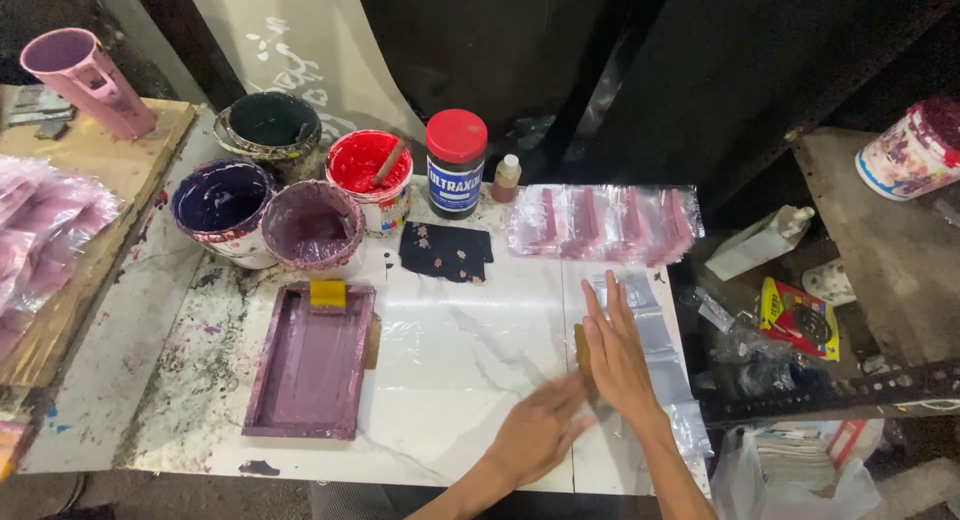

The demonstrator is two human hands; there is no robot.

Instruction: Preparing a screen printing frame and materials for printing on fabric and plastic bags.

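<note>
My right hand [615,355] lies flat, fingers straight and together, on a strip of clear plastic bags [650,325] at the right edge of the white marble table [460,370]. A small brownish-yellow piece [581,346] shows at its thumb side; I cannot tell whether the hand grips it. My left hand [540,432] is blurred, palm down on the table just left of the right wrist, fingers pointing toward it, with nothing visible in it.
A purple-stained rectangular frame [310,365] with a yellow block [327,293] lies at the left. Paint buckets [310,225], a red one [368,175] with a stick, a red-lidded jar [456,163], a small bottle [507,178], a dark cloth [446,251] and pink-printed bags [600,222] line the back. A cluttered shelf [800,320] stands at the right.
</note>
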